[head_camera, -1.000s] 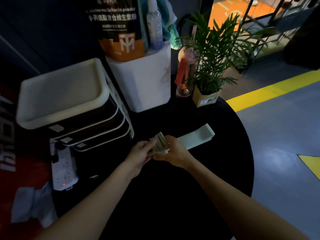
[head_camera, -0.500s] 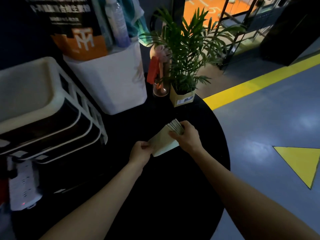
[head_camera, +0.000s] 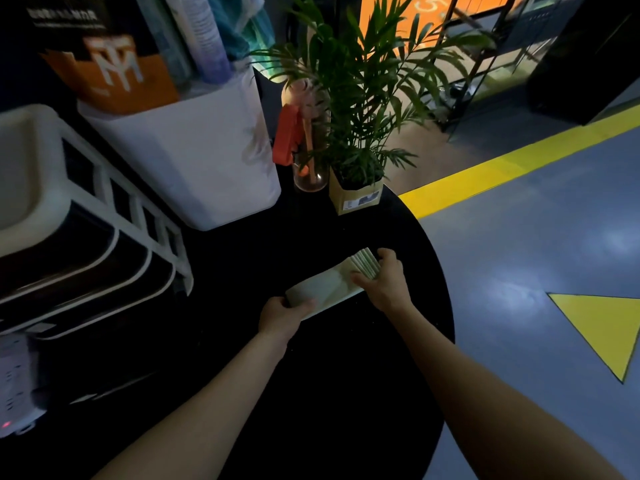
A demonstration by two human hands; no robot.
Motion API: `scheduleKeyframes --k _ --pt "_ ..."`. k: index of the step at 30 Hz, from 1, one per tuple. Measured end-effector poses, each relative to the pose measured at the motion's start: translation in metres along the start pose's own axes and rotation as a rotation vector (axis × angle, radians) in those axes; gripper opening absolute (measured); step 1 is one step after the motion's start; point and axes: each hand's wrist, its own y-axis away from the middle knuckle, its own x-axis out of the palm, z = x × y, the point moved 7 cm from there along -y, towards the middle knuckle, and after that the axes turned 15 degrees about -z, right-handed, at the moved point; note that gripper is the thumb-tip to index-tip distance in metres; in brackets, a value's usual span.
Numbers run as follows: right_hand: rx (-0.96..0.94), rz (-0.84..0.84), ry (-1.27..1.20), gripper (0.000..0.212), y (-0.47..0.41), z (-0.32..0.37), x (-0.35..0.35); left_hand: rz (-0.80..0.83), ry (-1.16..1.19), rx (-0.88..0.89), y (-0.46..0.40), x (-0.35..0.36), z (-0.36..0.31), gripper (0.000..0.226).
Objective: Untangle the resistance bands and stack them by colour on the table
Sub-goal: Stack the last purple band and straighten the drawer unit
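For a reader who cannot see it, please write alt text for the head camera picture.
Two bare hands hold a flat stack of pale green resistance bands on a round black table: the left hand grips the near end, the right hand the far end. Behind stand a potted plant, a white bin and stacked trays.

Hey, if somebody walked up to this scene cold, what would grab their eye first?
Probably the pale green resistance bands lying on the round black table, the left hand holding the near end and the right hand gripping the fanned far end. Behind them, a leafy potted plant stands at the table's far edge beside a tall white bin. To the right, a bright yellow floor stripe cuts across the grey floor.
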Motion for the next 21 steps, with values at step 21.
scheduleKeyframes --k 21 --pt "0.146 0.058 -0.056 0.043 -0.001 -0.020 0.013 0.196 0.183 -0.158 -0.007 0.008 0.008 0.059"
